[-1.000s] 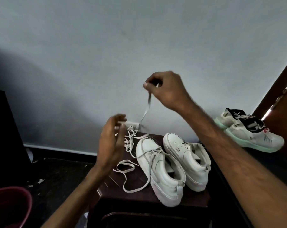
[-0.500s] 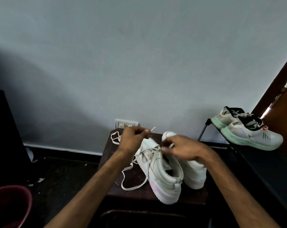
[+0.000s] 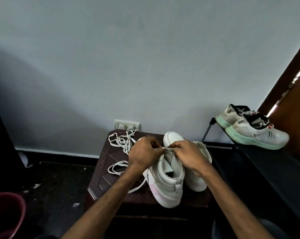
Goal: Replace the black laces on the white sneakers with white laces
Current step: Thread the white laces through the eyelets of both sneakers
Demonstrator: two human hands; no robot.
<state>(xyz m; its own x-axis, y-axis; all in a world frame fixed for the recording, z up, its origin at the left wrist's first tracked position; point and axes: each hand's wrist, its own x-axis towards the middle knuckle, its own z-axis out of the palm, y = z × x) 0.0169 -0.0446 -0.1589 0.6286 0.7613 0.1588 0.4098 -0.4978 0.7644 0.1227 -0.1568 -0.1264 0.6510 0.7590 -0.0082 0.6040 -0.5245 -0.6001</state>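
Two white sneakers stand side by side on a dark brown stool (image 3: 104, 171), heels toward me. Over the eyelets of the left sneaker (image 3: 164, 183) my left hand (image 3: 144, 152) and my right hand (image 3: 189, 154) meet, each pinching a white lace end (image 3: 164, 148) between thumb and finger. The right sneaker (image 3: 173, 137) is partly hidden behind my right hand. The rest of the white lace (image 3: 118, 168) trails in loops over the stool at the left. A second white lace (image 3: 123, 140) lies bunched at the stool's back. No black lace shows.
A wall socket (image 3: 127, 124) sits behind the stool. Another pair of worn sneakers with green soles (image 3: 254, 130) rests on a dark rack (image 3: 259, 156) at the right. A maroon bucket (image 3: 6, 213) stands at the lower left on the dark floor.
My right hand came down from high above the stool, where it held the lace up. Both hands have closed in together over the left sneaker's eyelets.
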